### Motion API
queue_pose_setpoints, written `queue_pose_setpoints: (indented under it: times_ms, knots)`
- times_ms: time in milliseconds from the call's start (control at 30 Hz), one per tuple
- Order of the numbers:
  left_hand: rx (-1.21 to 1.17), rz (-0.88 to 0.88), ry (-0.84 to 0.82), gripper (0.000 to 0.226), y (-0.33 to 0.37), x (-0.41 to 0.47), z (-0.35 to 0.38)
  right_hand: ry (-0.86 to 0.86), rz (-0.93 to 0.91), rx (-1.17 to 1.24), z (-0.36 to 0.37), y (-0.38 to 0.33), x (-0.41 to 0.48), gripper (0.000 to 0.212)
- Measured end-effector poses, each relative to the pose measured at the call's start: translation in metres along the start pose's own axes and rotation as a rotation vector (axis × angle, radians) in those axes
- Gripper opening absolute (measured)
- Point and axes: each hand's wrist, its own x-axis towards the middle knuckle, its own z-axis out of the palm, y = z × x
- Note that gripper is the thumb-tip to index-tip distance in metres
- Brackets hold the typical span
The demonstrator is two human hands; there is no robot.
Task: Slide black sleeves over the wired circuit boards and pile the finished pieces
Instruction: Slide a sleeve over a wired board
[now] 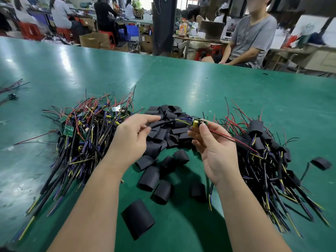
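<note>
Two bare hands hold one wired circuit board (197, 123) above loose black sleeves (160, 135): left hand (131, 137) pinching its cable (161, 124), right hand (212, 142) gripping the board.

A bare green circuit board (197, 123) with a yellow capacitor is held above the heap of flat black sleeves (163, 131); unsleeved boards (87, 128) lie left, finished pieces (263, 148) right.
</note>
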Motion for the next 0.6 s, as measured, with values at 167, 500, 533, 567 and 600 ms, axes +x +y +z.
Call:
queue_pose_setpoints:
  times_ms: [167,500,533,567,600]
  knots:
    - [0.128,0.168,-0.074,0.035,0.019,-0.004,0.016,-0.096,0.029,-0.133,0.007,0.011,-0.007,0.003]
    - [0.139,0.250,-0.169,0.037,0.024,-0.005,0.019,-0.088,0.037,-0.149,0.009,0.009,-0.003,0.010]
    - [0.170,0.255,-0.173,0.038,0.024,-0.006,0.020,-0.073,0.045,-0.144,0.008,0.009,-0.002,0.011]
    - [0.209,0.256,-0.164,0.038,0.024,-0.007,0.021,-0.059,0.051,-0.141,0.008,0.010,-0.002,0.012]
    - [0.236,0.246,-0.147,0.039,0.025,-0.008,0.022,-0.052,0.055,-0.142,0.007,0.011,-0.002,0.013]
